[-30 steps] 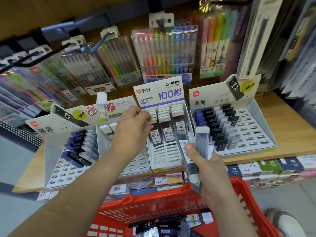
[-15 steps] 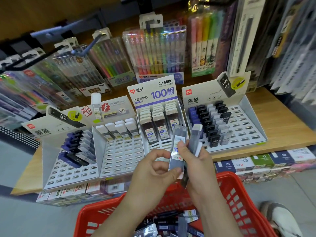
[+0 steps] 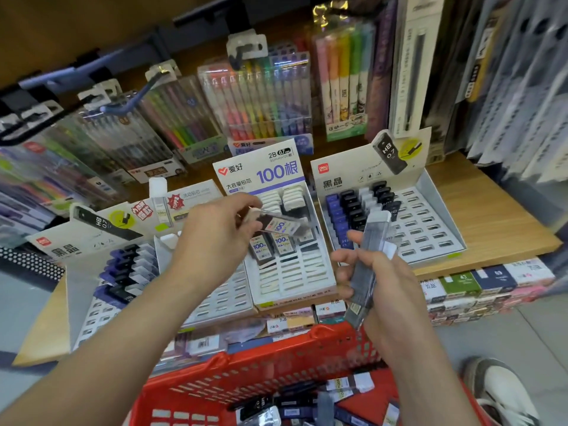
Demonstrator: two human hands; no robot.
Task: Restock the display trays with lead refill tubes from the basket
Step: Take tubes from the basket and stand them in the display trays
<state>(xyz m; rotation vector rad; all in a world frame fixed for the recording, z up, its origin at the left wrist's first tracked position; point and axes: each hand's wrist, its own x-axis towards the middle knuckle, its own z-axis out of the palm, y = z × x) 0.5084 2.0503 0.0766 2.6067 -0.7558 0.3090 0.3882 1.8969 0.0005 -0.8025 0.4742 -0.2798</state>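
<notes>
Your left grip (image 3: pixel 215 244) pinches a flat, clear labelled refill tube (image 3: pixel 281 226) above the white slotted tray (image 3: pixel 295 279); your right grip (image 3: pixel 384 287) clasps rectangular smoky-grey tubes (image 3: pixel 373 241).

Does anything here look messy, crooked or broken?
Nothing looks broken or spilled. The loose tubes in the red basket lie jumbled, pointing every way, unlike the neat rows in the middle tray. The left hand pinches one tube sideways above that tray; the right hand grips spare tubes.

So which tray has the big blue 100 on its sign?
The third tray from the left, under the tube the left hand holds. Only its sign carries that number large.
</notes>
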